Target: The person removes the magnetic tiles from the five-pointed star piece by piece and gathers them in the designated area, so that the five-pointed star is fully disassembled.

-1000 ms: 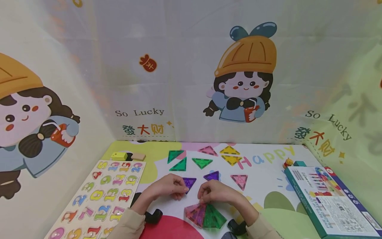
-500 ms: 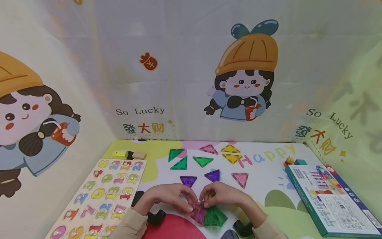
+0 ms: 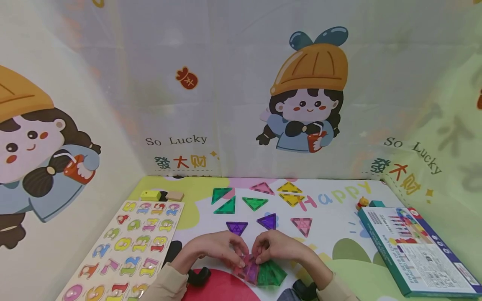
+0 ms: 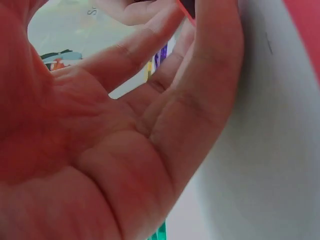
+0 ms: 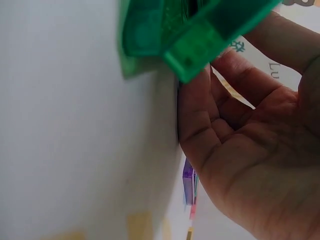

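Note:
On the table in front of me stands a fan-like cluster of see-through triangular magnetic tiles, with pink and purple ones [image 3: 251, 274] on the left and green ones [image 3: 272, 273] on the right. My left hand [image 3: 219, 246] pinches the pink edge at the cluster's upper left. My right hand [image 3: 280, 247] pinches the cluster near its top middle, thumb and fingertips together. A green tile [image 5: 200, 47] looms close by the fingers in the right wrist view. In the left wrist view, only a red-pink corner [image 4: 188, 9] shows at the fingertips. The exact pinch points are partly hidden.
Beyond the hands lie loose purple triangles [image 3: 267, 221], green triangles [image 3: 255, 203], pink triangles [image 3: 301, 226] and yellow triangles [image 3: 290, 200]. A wooden number board [image 3: 124, 251] lies left. A boxed set [image 3: 418, 251] lies right, with a small figurine [image 3: 362, 203] behind it.
My left hand has left the loose purple triangle, moving right and down to grip the pink side of the cluster. My right hand has stayed at the cluster's top.

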Demonstrator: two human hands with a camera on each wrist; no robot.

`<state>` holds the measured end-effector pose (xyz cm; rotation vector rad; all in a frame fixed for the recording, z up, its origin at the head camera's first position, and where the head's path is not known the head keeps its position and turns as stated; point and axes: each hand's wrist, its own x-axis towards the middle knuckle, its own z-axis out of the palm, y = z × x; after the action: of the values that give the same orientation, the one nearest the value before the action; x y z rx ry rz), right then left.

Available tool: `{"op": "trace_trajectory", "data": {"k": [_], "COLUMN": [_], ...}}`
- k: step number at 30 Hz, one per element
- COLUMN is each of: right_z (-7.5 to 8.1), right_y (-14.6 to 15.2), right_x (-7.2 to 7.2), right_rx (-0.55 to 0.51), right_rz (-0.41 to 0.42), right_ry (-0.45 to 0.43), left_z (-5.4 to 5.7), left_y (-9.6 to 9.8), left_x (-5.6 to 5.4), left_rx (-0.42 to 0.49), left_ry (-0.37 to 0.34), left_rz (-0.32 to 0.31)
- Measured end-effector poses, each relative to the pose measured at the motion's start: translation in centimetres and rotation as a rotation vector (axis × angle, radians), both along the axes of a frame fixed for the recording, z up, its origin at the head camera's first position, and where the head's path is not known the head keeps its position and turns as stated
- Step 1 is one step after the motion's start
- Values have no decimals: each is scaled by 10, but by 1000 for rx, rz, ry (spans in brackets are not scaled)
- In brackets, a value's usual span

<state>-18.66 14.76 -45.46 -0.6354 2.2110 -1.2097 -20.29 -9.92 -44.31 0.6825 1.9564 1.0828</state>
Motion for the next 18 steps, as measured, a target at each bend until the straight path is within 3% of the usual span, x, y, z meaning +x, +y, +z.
{"op": "trace_trajectory", "data": {"k": [6,11,18], "right_z": [-2,-3,-1], "right_y": [-1,-4,-4], "right_x": [0,1,1], "right_rx": [11,19,27], "right_rz": [-9,-9,-17], "right_ry": [27,56,51], "left_z": [0,-8,-11], "left_y": [4,5,4], "left_x": [1,0,-4], "left_rx": [-5,26,22], "left_ry": [76,95,116], "left_rz": [27,93,127]}}
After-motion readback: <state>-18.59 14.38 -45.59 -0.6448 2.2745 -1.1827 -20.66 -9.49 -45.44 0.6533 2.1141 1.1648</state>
